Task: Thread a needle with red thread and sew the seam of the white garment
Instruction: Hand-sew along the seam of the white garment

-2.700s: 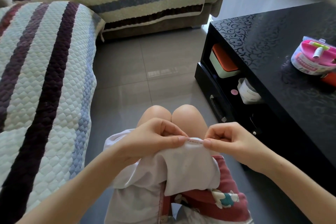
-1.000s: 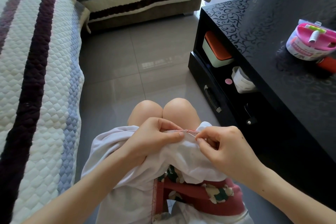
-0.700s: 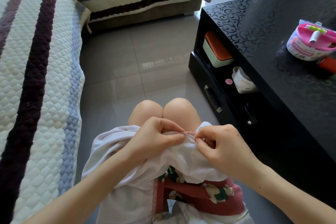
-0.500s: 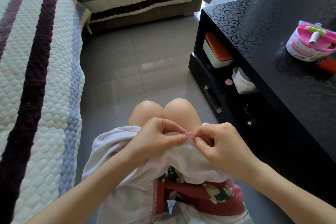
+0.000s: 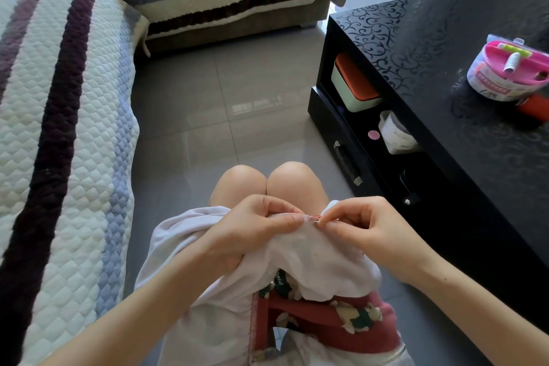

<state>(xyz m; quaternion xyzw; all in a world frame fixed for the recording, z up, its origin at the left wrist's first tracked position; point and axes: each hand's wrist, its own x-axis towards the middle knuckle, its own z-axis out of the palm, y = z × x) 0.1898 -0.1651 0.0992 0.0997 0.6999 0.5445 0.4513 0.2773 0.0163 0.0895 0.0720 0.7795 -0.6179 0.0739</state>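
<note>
Grey tiled floor lay beyond the knees. A quilted striped sofa cover sat out past the left hand, and a black table past the right, with a pink sewing kit on it well apart from the work. The white garment was bunched over the lap and draped across the left hand. That hand pinched the folded seam edge between thumb and forefinger, its other fingers curled under the cloth. The right hand pinched the needle between thumb tip and forefinger tip, its remaining fingers curled loosely behind. Only a short glint of metal showed. The needle's long axis ran crosswise, roughly along the seam edge, from the right fingertips toward the left thumb. The two pinches sat just beside each other with the point between them. Red thread showed as a small mark at the seam by the needle; its trailing length could not be made out. Judged: a stitch was under way at the seam, and the right hand was the one placed to drive or draw the needle. The move depended on the needle staying in line with the edge the left hand presented. Whether the point was in the cloth could not be told.
</note>
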